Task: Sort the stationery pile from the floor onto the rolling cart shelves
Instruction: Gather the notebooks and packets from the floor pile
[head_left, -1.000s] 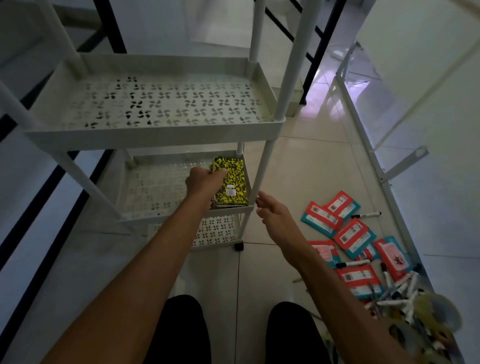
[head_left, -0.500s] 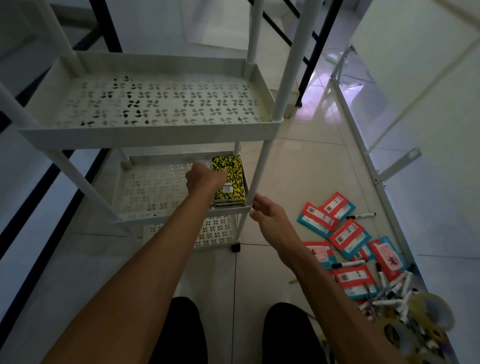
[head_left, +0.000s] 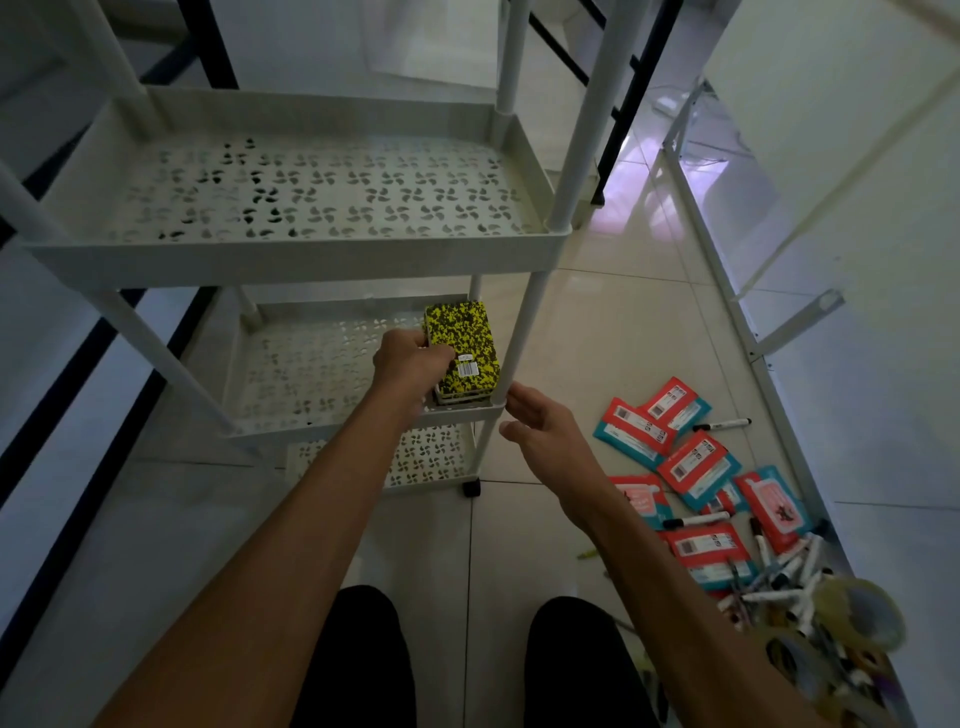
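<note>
Pale glossy tiles (head_left: 613, 332) cover the floor, with thin grout lines and a violet sheen of light toward the far right. Black railing bars (head_left: 618, 124) slant behind, and a white metal frame (head_left: 727, 291) runs along the right.

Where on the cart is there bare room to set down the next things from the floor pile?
The top shelf is bare rim to rim. The middle shelf is free left of the yellow notebook stack, which the left hand grips in its right end. Crowded: the floor pile right of the cart.
</note>
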